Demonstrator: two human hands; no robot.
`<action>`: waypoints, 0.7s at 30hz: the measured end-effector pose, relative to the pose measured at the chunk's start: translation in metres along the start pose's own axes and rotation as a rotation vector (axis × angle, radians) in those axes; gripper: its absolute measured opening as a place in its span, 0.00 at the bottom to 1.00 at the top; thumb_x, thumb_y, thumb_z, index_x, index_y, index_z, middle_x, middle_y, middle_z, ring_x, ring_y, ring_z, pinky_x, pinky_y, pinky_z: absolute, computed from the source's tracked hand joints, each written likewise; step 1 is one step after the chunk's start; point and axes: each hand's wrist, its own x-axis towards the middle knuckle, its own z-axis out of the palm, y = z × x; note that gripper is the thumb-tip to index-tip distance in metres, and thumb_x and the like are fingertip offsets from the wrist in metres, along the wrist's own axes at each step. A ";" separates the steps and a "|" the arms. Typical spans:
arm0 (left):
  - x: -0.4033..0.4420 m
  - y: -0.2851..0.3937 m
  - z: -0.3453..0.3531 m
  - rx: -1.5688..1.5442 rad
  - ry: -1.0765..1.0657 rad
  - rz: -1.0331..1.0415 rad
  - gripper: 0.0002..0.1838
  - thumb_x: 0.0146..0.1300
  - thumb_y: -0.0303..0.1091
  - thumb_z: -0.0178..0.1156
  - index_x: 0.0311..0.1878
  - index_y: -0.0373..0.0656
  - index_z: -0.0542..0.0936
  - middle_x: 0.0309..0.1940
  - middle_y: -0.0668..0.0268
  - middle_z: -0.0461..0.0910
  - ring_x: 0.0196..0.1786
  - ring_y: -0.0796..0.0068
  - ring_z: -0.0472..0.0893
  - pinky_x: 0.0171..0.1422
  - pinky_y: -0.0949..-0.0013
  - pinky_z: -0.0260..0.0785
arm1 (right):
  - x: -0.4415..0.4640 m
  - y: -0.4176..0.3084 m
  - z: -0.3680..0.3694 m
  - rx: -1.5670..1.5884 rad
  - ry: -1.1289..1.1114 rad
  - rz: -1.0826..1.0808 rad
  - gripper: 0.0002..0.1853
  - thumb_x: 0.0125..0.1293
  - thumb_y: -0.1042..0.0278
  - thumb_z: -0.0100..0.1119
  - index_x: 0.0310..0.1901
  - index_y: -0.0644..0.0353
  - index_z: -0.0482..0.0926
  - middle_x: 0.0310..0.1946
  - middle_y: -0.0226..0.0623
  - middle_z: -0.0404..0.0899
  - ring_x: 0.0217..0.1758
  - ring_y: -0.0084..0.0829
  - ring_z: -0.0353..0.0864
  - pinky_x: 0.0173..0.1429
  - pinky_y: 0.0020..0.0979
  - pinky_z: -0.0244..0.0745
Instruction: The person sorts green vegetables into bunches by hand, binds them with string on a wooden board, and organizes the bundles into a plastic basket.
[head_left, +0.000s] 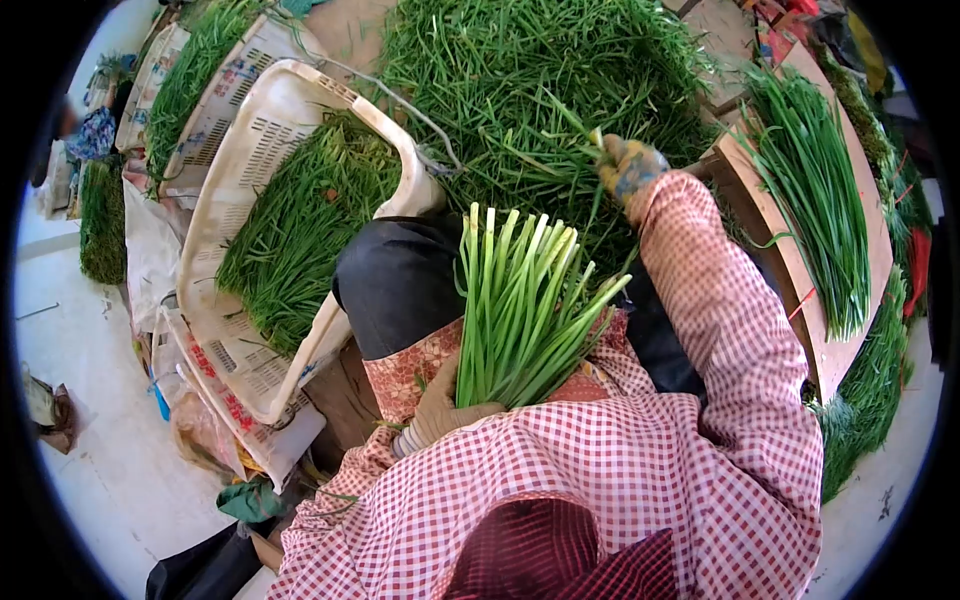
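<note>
My left hand (445,412), in a tan work glove, is closed around the lower part of a bunch of garlic chives (510,310) resting over my lap. The pale cut ends of the bunch point away from me, and several stalks splay to the right. My right hand (628,168), in a stained yellow and blue-grey glove, is stretched forward over a big heap of loose green chives (540,80). Its fingers are closed on a small wisp of chive (572,115) with a pale end by the fingertips.
To the left stands a white plastic basket (190,270) with loose greens inside, and another filled crate (215,115) is behind it. On the right, a long bundle of chives (825,200) lies on a wooden board (870,200). More greens (860,430) lie beside that board.
</note>
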 end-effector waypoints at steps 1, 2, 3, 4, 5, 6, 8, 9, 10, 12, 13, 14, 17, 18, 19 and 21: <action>0.000 0.001 -0.001 -0.017 -0.014 -0.057 0.50 0.46 0.39 0.77 0.70 0.41 0.60 0.63 0.57 0.69 0.64 0.63 0.70 0.68 0.61 0.61 | 0.043 0.032 0.028 0.002 -0.156 0.116 0.16 0.66 0.66 0.52 0.55 0.54 0.74 0.45 0.39 0.77 0.41 0.37 0.79 0.42 0.34 0.76; 0.002 0.001 -0.003 -0.035 -0.030 -0.107 0.49 0.46 0.37 0.77 0.70 0.41 0.60 0.63 0.57 0.69 0.64 0.64 0.69 0.68 0.60 0.61 | 0.042 0.030 0.030 0.002 -0.223 0.110 0.18 0.66 0.64 0.53 0.58 0.53 0.72 0.49 0.40 0.74 0.47 0.37 0.77 0.48 0.36 0.74; 0.004 -0.005 -0.007 -0.054 -0.061 -0.075 0.48 0.46 0.35 0.76 0.70 0.42 0.61 0.65 0.57 0.68 0.65 0.65 0.68 0.69 0.60 0.61 | 0.039 0.028 0.030 0.003 -0.290 0.104 0.21 0.66 0.63 0.54 0.60 0.52 0.70 0.54 0.41 0.72 0.54 0.38 0.74 0.54 0.38 0.73; 0.006 -0.007 -0.008 -0.060 -0.062 -0.079 0.48 0.46 0.35 0.76 0.70 0.42 0.61 0.65 0.57 0.68 0.65 0.65 0.68 0.69 0.60 0.61 | 0.037 0.024 0.031 0.003 -0.357 0.098 0.23 0.65 0.61 0.55 0.62 0.51 0.69 0.58 0.42 0.69 0.60 0.38 0.71 0.59 0.39 0.71; 0.007 -0.009 -0.008 -0.098 -0.076 -0.065 0.48 0.47 0.35 0.76 0.70 0.42 0.61 0.65 0.58 0.68 0.65 0.65 0.68 0.69 0.59 0.61 | 0.044 0.034 0.044 0.128 -0.410 -0.364 0.25 0.64 0.59 0.56 0.63 0.52 0.68 0.59 0.42 0.69 0.60 0.38 0.70 0.61 0.39 0.69; 0.008 -0.010 -0.010 -0.134 -0.090 -0.053 0.48 0.47 0.35 0.76 0.71 0.43 0.60 0.65 0.58 0.68 0.66 0.64 0.68 0.69 0.59 0.62 | 0.043 0.038 0.053 0.406 -0.525 -0.397 0.27 0.63 0.58 0.57 0.64 0.53 0.68 0.59 0.43 0.70 0.61 0.37 0.71 0.62 0.39 0.69; 0.012 -0.014 -0.012 -0.050 -0.125 -0.006 0.47 0.49 0.35 0.75 0.71 0.44 0.60 0.65 0.59 0.67 0.66 0.65 0.68 0.69 0.59 0.61 | 0.013 -0.002 0.042 1.079 -0.840 0.058 0.30 0.61 0.57 0.60 0.64 0.58 0.67 0.59 0.45 0.72 0.61 0.35 0.72 0.61 0.37 0.70; 0.014 -0.015 -0.013 -0.060 -0.130 -0.017 0.47 0.49 0.35 0.75 0.71 0.44 0.60 0.66 0.59 0.67 0.66 0.65 0.68 0.69 0.59 0.61 | 0.001 -0.019 0.035 1.162 -0.924 -0.006 0.30 0.61 0.57 0.60 0.63 0.60 0.68 0.57 0.45 0.73 0.58 0.34 0.74 0.60 0.36 0.71; 0.016 -0.014 -0.012 -0.070 -0.136 -0.027 0.47 0.49 0.35 0.75 0.71 0.44 0.60 0.66 0.59 0.67 0.66 0.65 0.68 0.69 0.59 0.61 | -0.004 -0.030 0.034 1.247 -1.004 -0.073 0.31 0.61 0.56 0.61 0.62 0.63 0.69 0.56 0.45 0.75 0.56 0.33 0.76 0.59 0.35 0.71; 0.019 -0.012 -0.013 -0.098 -0.144 -0.049 0.47 0.49 0.34 0.75 0.71 0.44 0.59 0.66 0.59 0.67 0.66 0.65 0.68 0.69 0.59 0.61 | 0.003 -0.034 0.052 1.074 -0.942 -0.309 0.27 0.63 0.48 0.60 0.52 0.65 0.75 0.44 0.34 0.79 0.42 0.24 0.77 0.51 0.29 0.73; 0.020 -0.012 -0.013 -0.119 -0.146 -0.059 0.47 0.49 0.34 0.75 0.71 0.44 0.59 0.66 0.59 0.67 0.66 0.66 0.68 0.70 0.59 0.61 | 0.004 -0.034 0.058 1.121 -0.853 -0.355 0.26 0.63 0.46 0.60 0.50 0.65 0.75 0.42 0.33 0.78 0.40 0.23 0.77 0.49 0.27 0.74; 0.021 -0.012 -0.012 -0.136 -0.152 -0.067 0.47 0.50 0.34 0.75 0.71 0.44 0.59 0.66 0.59 0.66 0.66 0.66 0.67 0.70 0.60 0.61 | 0.005 -0.032 0.066 1.165 -0.763 -0.401 0.26 0.63 0.45 0.60 0.47 0.64 0.76 0.39 0.31 0.78 0.38 0.22 0.77 0.48 0.26 0.74; 0.024 -0.010 -0.011 -0.188 -0.165 -0.084 0.47 0.50 0.34 0.74 0.71 0.44 0.59 0.66 0.60 0.66 0.67 0.66 0.67 0.70 0.60 0.61 | 0.009 -0.024 0.078 0.948 -0.497 -0.189 0.20 0.65 0.51 0.59 0.47 0.60 0.77 0.40 0.35 0.78 0.42 0.26 0.77 0.49 0.27 0.74; 0.025 -0.010 -0.010 -0.203 -0.174 -0.089 0.47 0.50 0.34 0.74 0.71 0.44 0.59 0.66 0.60 0.66 0.67 0.66 0.67 0.70 0.60 0.61 | 0.010 -0.021 0.078 0.701 -0.276 -0.037 0.17 0.67 0.54 0.58 0.48 0.57 0.77 0.41 0.37 0.78 0.45 0.29 0.78 0.50 0.28 0.74; 0.026 -0.009 -0.009 -0.216 -0.180 -0.094 0.47 0.50 0.34 0.74 0.71 0.44 0.59 0.66 0.60 0.66 0.67 0.66 0.67 0.70 0.60 0.60 | 0.028 0.007 0.090 0.819 -0.184 -0.148 0.16 0.67 0.54 0.57 0.49 0.57 0.77 0.40 0.36 0.78 0.44 0.29 0.78 0.50 0.29 0.74; 0.028 -0.007 -0.008 -0.246 -0.187 -0.097 0.47 0.50 0.34 0.74 0.71 0.44 0.59 0.66 0.60 0.66 0.67 0.66 0.67 0.70 0.60 0.60 | 0.049 0.028 0.071 0.695 -0.060 -0.074 0.16 0.68 0.56 0.55 0.49 0.58 0.76 0.40 0.35 0.78 0.43 0.28 0.77 0.49 0.29 0.73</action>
